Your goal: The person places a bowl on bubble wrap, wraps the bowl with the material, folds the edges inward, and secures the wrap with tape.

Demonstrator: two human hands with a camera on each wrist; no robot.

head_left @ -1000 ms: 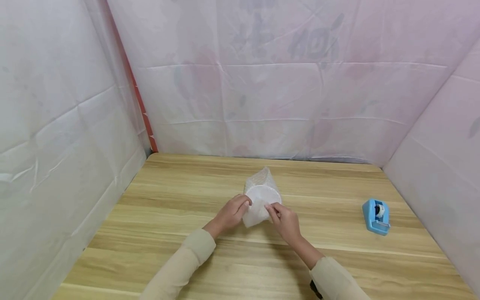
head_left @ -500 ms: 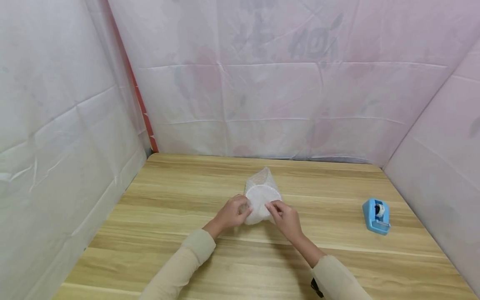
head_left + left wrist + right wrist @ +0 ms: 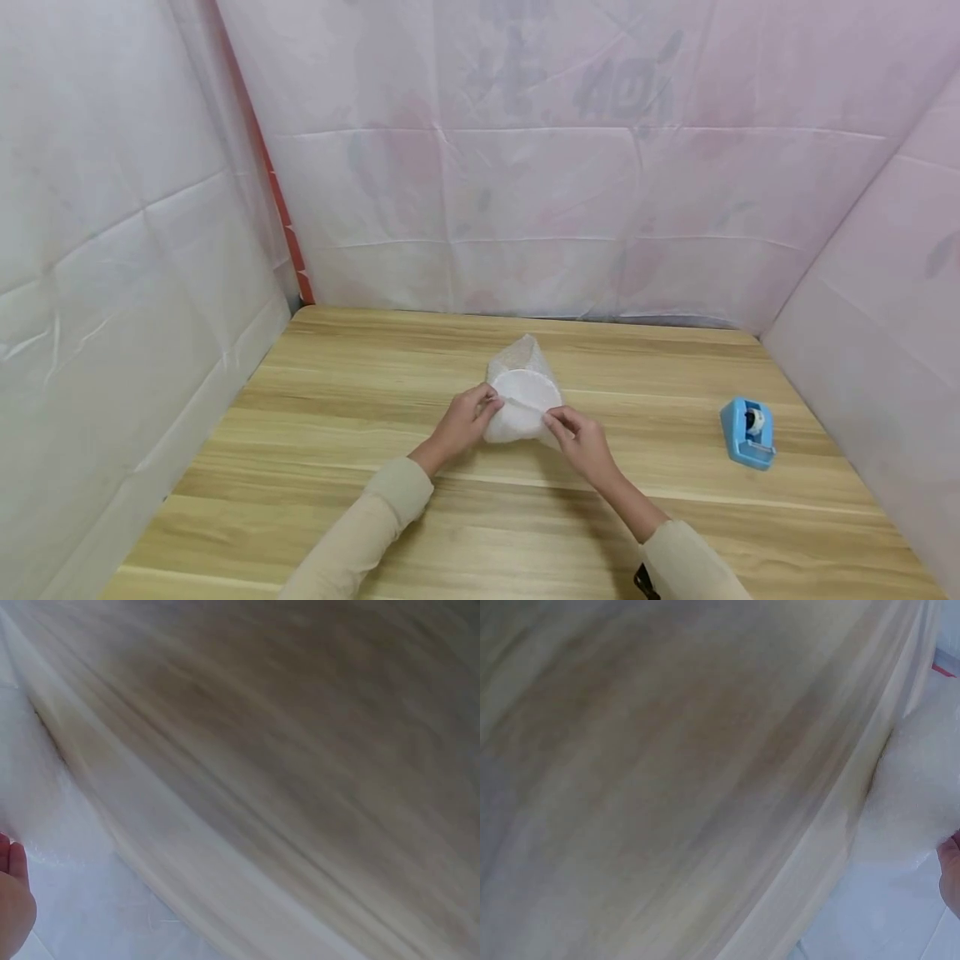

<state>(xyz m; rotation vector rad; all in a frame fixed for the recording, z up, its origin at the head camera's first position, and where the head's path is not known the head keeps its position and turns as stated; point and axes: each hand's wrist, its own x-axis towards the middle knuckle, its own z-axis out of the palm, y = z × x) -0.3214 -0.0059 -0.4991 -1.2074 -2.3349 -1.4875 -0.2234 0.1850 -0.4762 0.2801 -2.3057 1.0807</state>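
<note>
In the head view a sheet of bubble wrap point(image 3: 517, 425) lies around a white round thing point(image 3: 531, 387) with a raised rim, perhaps a bowl or a cup. The upper part of its round face shows; the front part of the wrap covers the lower part. My left hand point(image 3: 463, 418) pinches the folded edge at the left, thumb against fingers. At the right end of that edge my right hand point(image 3: 585, 443) pinches the wrap too. Only bits of the left hand point(image 3: 15, 907) and right hand point(image 3: 950, 876) show in the wrist views, beside the bubble wrap point(image 3: 915, 784).
A blue tape dispenser point(image 3: 748, 433) with a roll of tape stands on the right side of the wooden table point(image 3: 360, 367). Pale sheets point(image 3: 540, 183) hang behind the table and along both sides.
The front flap of bubble wrap, which pointed down toward me, is now folded back over the lower part of the round face. My right hand has shifted slightly right; the left has moved slightly up.
</note>
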